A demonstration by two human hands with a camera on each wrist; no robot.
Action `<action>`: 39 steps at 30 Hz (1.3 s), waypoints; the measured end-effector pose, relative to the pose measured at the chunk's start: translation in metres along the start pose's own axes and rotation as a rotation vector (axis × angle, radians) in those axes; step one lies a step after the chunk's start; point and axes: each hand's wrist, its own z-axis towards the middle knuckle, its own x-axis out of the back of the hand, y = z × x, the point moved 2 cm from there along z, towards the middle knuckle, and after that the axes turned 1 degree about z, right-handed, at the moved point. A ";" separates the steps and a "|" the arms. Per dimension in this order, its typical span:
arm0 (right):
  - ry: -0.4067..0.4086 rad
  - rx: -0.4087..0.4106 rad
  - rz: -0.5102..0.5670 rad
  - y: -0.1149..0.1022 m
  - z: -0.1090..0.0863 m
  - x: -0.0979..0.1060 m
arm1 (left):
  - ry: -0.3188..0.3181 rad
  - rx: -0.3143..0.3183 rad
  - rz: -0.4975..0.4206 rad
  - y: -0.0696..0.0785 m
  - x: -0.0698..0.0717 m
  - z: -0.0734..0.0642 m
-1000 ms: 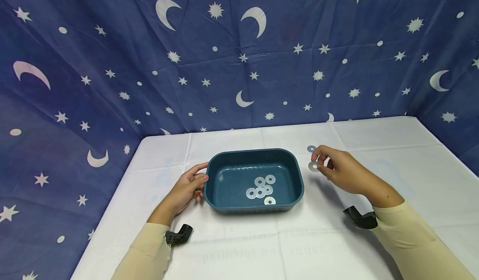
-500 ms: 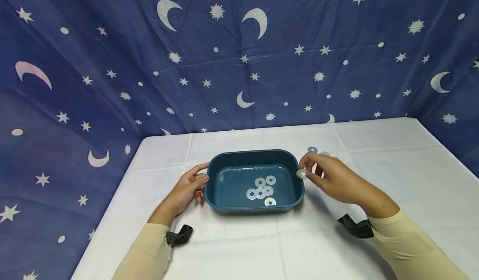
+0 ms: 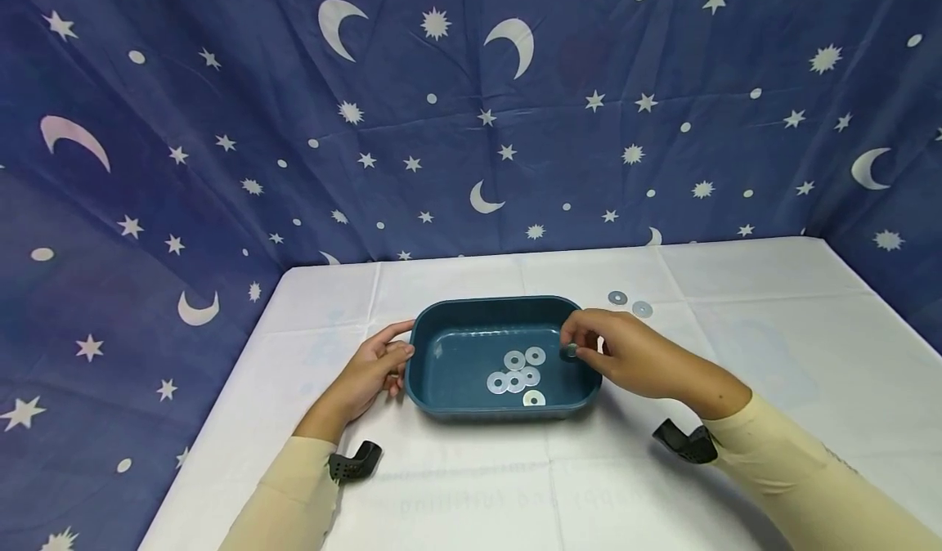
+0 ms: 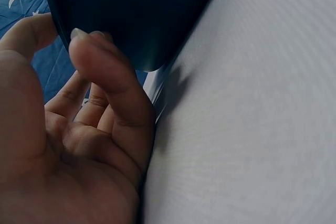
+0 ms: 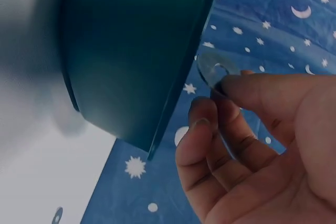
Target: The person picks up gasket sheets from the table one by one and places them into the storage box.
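Observation:
A dark teal plastic tub (image 3: 471, 410) stands on the white-covered table. My left hand (image 3: 373, 369) holds its left end, thumb (image 4: 100, 64) at the rim and index finger stretched along the outside. Over the tub's right side, my right hand (image 3: 621, 351) pinches a flat metal washer (image 5: 212, 69) between thumb and fingertips. That washer hangs above the rim in the right wrist view, its hole partly covered by the thumb. Several similar washers (image 3: 514, 360) lie flat on the tub floor, some overlapping, toward the right of centre.
Two more washers, a darker one (image 3: 617, 297) and a lighter one (image 3: 643, 310), lie on the table behind the right hand. A blue curtain (image 3: 412, 126) with moons and stars hangs behind the white tablecloth (image 3: 471, 494).
My right hand has carried the pinched washer leftward from the table, past the tub's right rim, to over its inside. Two table washers now show fully. My left hand stays put.

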 end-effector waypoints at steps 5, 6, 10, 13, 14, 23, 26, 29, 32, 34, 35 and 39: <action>-0.059 0.026 -0.017 -0.002 0.007 -0.004 | -0.005 -0.003 0.004 0.000 0.000 -0.001; -0.064 0.036 -0.020 -0.002 0.009 -0.005 | -0.005 -0.004 0.004 0.000 0.000 0.000; -0.089 0.058 -0.015 -0.001 0.014 -0.009 | -0.008 -0.005 0.001 -0.001 0.001 -0.001; -0.112 0.051 -0.007 0.000 0.018 -0.013 | -0.006 -0.003 0.001 -0.002 0.000 -0.001; -0.119 0.047 -0.006 0.001 0.019 -0.014 | -0.005 -0.002 0.001 -0.002 0.000 -0.001; -0.148 0.060 -0.003 0.006 0.030 -0.022 | -0.016 -0.008 -0.006 -0.002 -0.001 0.001; -0.157 0.071 -0.021 0.008 0.033 -0.024 | -0.016 -0.014 -0.005 -0.002 -0.001 0.001; -0.167 0.072 -0.036 0.010 0.035 -0.026 | -0.015 -0.013 -0.006 -0.001 -0.001 0.001; -0.176 0.071 -0.052 0.012 0.036 -0.029 | -0.014 -0.009 -0.009 0.000 -0.001 0.001; -0.175 0.057 -0.071 0.012 0.037 -0.031 | -0.013 -0.009 -0.008 0.000 -0.001 0.000; -0.172 0.059 -0.085 0.012 0.038 -0.031 | -0.012 -0.009 -0.008 0.001 -0.001 0.000; -0.151 0.052 -0.157 0.012 0.039 -0.034 | -0.012 -0.013 -0.012 0.001 0.000 0.000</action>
